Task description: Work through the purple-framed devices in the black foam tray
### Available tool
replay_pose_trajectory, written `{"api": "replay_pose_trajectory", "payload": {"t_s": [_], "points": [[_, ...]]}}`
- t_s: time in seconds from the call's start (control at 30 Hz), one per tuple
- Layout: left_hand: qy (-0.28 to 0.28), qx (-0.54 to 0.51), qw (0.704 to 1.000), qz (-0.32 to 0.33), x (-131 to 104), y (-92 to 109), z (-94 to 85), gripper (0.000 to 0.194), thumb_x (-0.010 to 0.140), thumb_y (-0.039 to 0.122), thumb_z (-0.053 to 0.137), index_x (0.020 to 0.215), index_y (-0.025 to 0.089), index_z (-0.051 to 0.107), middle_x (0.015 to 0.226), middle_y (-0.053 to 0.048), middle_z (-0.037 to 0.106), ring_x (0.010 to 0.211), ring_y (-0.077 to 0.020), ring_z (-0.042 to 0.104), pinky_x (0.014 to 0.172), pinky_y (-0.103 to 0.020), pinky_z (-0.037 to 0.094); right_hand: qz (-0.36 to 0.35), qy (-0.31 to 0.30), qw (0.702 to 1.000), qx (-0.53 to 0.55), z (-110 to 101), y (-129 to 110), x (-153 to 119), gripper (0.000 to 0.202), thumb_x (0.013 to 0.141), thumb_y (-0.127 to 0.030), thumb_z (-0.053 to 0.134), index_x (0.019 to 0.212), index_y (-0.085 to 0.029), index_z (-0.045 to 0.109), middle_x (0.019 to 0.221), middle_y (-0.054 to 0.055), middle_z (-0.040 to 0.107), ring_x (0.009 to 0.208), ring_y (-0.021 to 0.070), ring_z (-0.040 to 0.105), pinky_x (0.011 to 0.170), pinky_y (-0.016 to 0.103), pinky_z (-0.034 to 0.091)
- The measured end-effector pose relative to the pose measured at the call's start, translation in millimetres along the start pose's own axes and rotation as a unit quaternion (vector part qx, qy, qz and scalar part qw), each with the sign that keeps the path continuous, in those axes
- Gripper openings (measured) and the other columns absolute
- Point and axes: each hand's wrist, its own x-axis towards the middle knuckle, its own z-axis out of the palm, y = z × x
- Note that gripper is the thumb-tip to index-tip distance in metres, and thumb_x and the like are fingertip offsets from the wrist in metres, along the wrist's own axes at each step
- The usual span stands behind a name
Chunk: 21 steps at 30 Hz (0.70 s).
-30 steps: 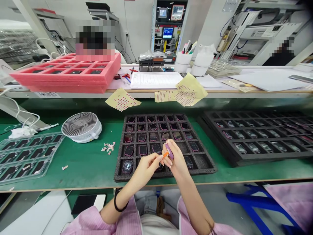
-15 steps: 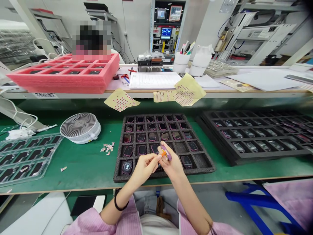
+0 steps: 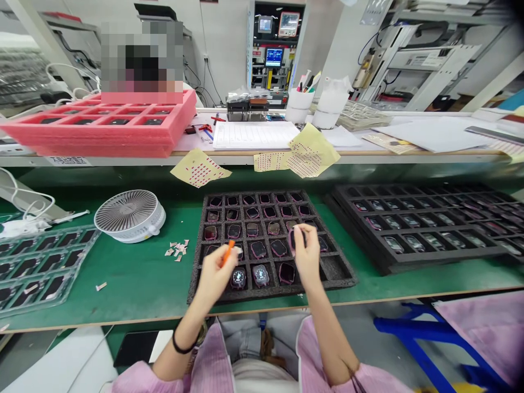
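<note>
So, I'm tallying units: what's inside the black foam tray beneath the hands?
Smartwatches, two of them lit, sit in the foam tray. What lies behind the left hand and right hand is hidden.

Wall [image 3: 229, 43]: bright, even light
Shelf [image 3: 368, 156]: shade beneath
Co-worker [image 3: 143, 63]: pixelated
Frame edges: stretched, upper-right corner black

The single view looks out from the wearer's head, facing forward and tipped down over the bench [image 3: 135, 284]. Nearest the lens, at 6 o'clock, come the lap [image 3: 245, 339] and forearms [image 3: 325, 333], seen from above. The foam tray [image 3: 338, 267] sits close in, just below the middle, with the left hand [image 3: 215, 268] and right hand [image 3: 307, 252] over it. The fan [image 3: 130, 214] lies at 9 o'clock, the stacked trays [image 3: 354, 234] at 3. Past the shelf [image 3: 241, 159], at 12 o'clock, the view runs far back to a cabinet [image 3: 276, 42]. The frame's corner darkens at 2 o'clock.
</note>
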Motion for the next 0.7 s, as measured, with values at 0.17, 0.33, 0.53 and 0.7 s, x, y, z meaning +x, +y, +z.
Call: {"api": "replay_pose_trajectory", "payload": {"t_s": [0.17, 0.33, 0.53, 0.7], "points": [[0.149, 0.252, 0.955, -0.042, 8.1, -31.8, -73.1, 0.036, 0.083, 0.046, 0.045, 0.063, 0.017, 0.048, 0.053, 0.003, 0.041, 0.050, -0.0084, 0.034, 0.052, -0.020, 0.025, -0.075, -0.094, 0.943, -0.309, -40.5, 41.8, 39.0, 0.031, 0.088, -0.048, 0.043, 0.082, -0.020, 0.056, 0.078, 0.007, 0.062, 0.073, 0.0226, 0.053, 0.071, 0.036, 0.041], [0.166, 0.387, 0.896, -0.140, 7.7, -60.5, -104.4, 0.033, 0.087, 0.040, 0.042, 0.062, 0.019, 0.047, 0.054, -0.001, 0.052, 0.050, -0.0128, 0.042, 0.053, -0.022, 0.025, -0.148, -0.123, 0.886, -0.421, -60.5, 51.5, 41.8, 0.037, 0.093, -0.040, 0.036, 0.081, -0.018, 0.063, 0.085, 0.012, 0.064, 0.083, 0.0263, 0.054, 0.076, 0.039, 0.041], [0.170, 0.396, 0.889, -0.157, 10.8, -73.7, -109.1, 0.029, 0.086, 0.042, 0.044, 0.083, 0.019, 0.061, 0.069, -0.008, 0.066, 0.063, -0.0214, 0.059, 0.054, -0.023, 0.032, -0.092, -0.001, 0.769, -0.633, -95.4, 49.8, 43.3, 0.045, 0.092, -0.047, 0.040, 0.085, -0.010, 0.065, 0.084, 0.021, 0.058, 0.080, 0.0323, 0.052, 0.059, 0.038, 0.039], [0.182, 0.285, 0.937, -0.089, 8.7, -56.7, -89.9, 0.036, 0.086, 0.048, 0.040, 0.094, 0.019, 0.060, 0.072, -0.004, 0.065, 0.064, -0.0180, 0.059, 0.056, -0.023, 0.036, -0.099, -0.041, 0.815, -0.570, -104.4, 62.4, 45.6, 0.053, 0.088, -0.061, 0.035, 0.074, -0.016, 0.059, 0.077, 0.017, 0.058, 0.077, 0.0305, 0.054, 0.065, 0.040, 0.043]]}}
